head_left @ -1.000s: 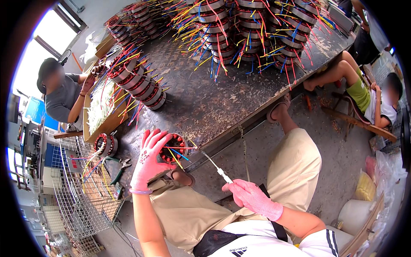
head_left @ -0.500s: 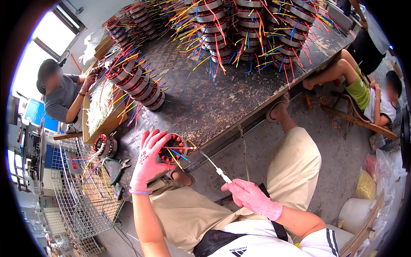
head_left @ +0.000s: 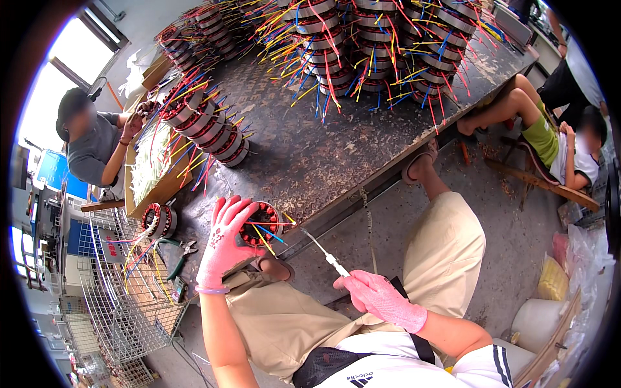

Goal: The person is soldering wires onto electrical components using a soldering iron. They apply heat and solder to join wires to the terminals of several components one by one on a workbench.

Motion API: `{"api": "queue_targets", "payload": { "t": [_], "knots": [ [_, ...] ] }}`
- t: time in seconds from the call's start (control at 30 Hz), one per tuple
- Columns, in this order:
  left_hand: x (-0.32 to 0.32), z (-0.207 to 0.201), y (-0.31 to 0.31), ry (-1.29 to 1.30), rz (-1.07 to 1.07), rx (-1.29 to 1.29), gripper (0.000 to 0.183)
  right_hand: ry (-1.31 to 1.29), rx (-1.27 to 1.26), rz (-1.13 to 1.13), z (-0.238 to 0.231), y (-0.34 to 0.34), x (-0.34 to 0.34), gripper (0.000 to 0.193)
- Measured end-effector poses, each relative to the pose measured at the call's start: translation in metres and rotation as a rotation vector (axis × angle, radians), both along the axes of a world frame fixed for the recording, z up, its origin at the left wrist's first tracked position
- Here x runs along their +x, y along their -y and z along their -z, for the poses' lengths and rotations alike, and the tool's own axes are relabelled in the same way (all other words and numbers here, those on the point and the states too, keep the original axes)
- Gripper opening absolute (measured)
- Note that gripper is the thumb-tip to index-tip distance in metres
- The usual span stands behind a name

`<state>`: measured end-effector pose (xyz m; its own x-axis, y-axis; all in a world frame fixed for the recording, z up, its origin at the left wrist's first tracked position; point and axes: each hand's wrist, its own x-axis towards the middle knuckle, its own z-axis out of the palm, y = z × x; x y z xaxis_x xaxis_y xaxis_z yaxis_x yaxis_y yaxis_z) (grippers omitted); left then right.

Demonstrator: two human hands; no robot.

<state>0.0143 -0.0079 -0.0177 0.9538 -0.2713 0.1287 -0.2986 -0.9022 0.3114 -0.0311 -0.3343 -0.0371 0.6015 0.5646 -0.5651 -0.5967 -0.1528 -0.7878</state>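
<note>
My left hand (head_left: 225, 249), in a pink glove, is closed round a motor stator (head_left: 264, 223) near the front edge of the bench. Red windings line this metal ring, and red, blue and yellow leads stick out to the right. In its pink glove, my right hand (head_left: 381, 297) grips a slender tool (head_left: 333, 262) with a white handle and a thin, bent tip. That tip points at the stator's leads, with a small gap between. To the left of my left hand lies another stator (head_left: 159, 220) with pale leads, and green-handled pliers (head_left: 181, 257) rest beside it.
Stacks of stators (head_left: 375, 52) with coloured leads fill the far side of the worn bench (head_left: 284, 165). A shorter, leaning stack (head_left: 207, 126) stands left. A wire basket (head_left: 110, 304) is at lower left. One co-worker (head_left: 94, 142) sits left; another person (head_left: 569, 149) sits right.
My hands, the stator and the tool have hardly moved. The left co-worker's hands have shifted slightly. A standing person at the upper right has moved further into view.
</note>
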Motion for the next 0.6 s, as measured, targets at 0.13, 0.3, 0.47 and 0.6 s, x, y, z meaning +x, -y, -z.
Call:
{"api": "queue_targets", "payload": {
  "t": [0.13, 0.3, 0.47, 0.6],
  "knots": [
    [0.001, 0.001, -0.001, 0.007, 0.009, 0.000, 0.092, 0.002, 0.008, 0.014, 0.005, -0.001, -0.002, 0.032],
    [0.001, 0.004, -0.003, 0.010, 0.008, 0.019, 0.102, -0.001, 0.007, 0.022, 0.005, 0.000, -0.002, 0.032],
    [0.001, 0.003, -0.002, -0.003, 0.004, 0.016, 0.102, 0.002, 0.002, 0.015, 0.008, 0.000, -0.002, 0.034],
    [0.001, 0.003, -0.001, -0.008, 0.004, 0.011, 0.102, -0.008, -0.003, 0.011, 0.007, 0.001, -0.002, 0.033]
  ]
}}
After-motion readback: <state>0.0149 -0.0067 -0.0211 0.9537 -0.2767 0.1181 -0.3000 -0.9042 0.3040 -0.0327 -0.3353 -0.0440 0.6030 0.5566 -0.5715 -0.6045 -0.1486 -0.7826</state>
